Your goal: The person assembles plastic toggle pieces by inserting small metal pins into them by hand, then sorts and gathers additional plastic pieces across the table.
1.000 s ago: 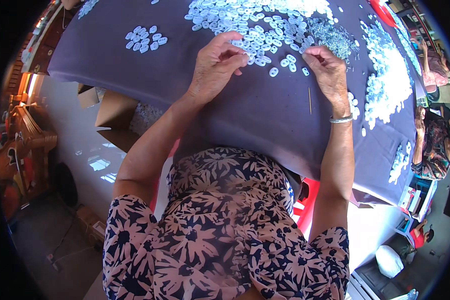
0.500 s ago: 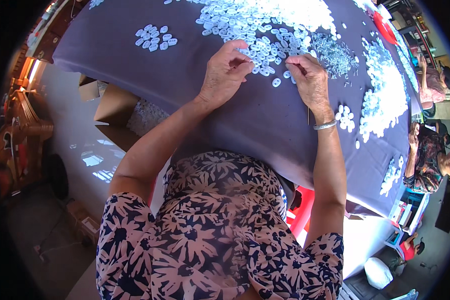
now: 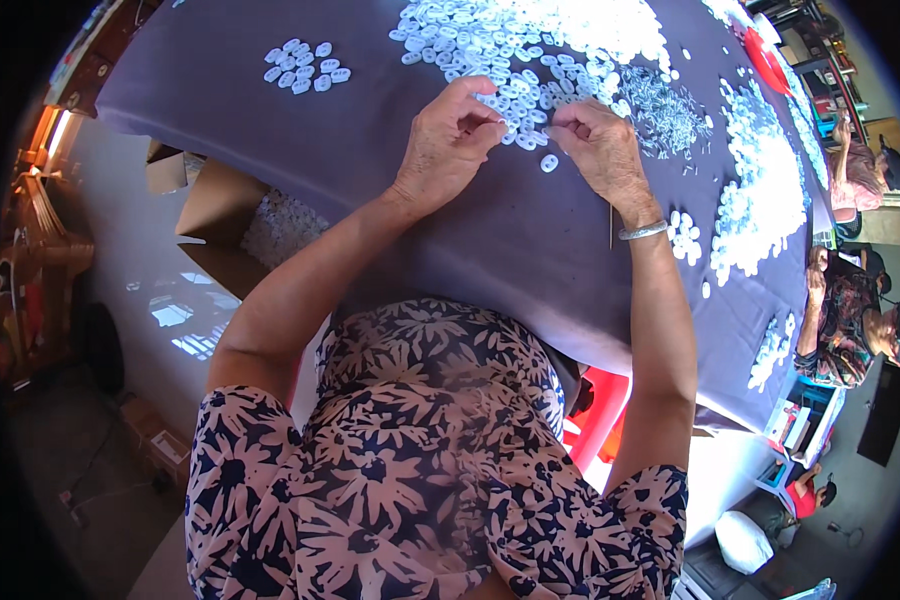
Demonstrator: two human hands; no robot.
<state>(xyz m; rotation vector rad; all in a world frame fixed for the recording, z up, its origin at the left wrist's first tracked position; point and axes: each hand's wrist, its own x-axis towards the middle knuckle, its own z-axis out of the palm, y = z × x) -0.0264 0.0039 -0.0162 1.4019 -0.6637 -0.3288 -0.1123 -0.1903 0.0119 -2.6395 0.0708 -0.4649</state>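
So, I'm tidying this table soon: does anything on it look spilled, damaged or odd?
Mostly no. One white piece sits alone on the dark cloth, just below the small white cluster beside the bracelet, so it looks strayed. The pieces are too small here to judge damage.

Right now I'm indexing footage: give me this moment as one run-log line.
left hand: fingers curled, grip unclear | right hand: beside white pieces, grip unclear | grey parts: right of right hand

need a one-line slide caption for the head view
Left hand and right hand face each other over a dark tablecloth, near heaped white pieces and thin grey bits.
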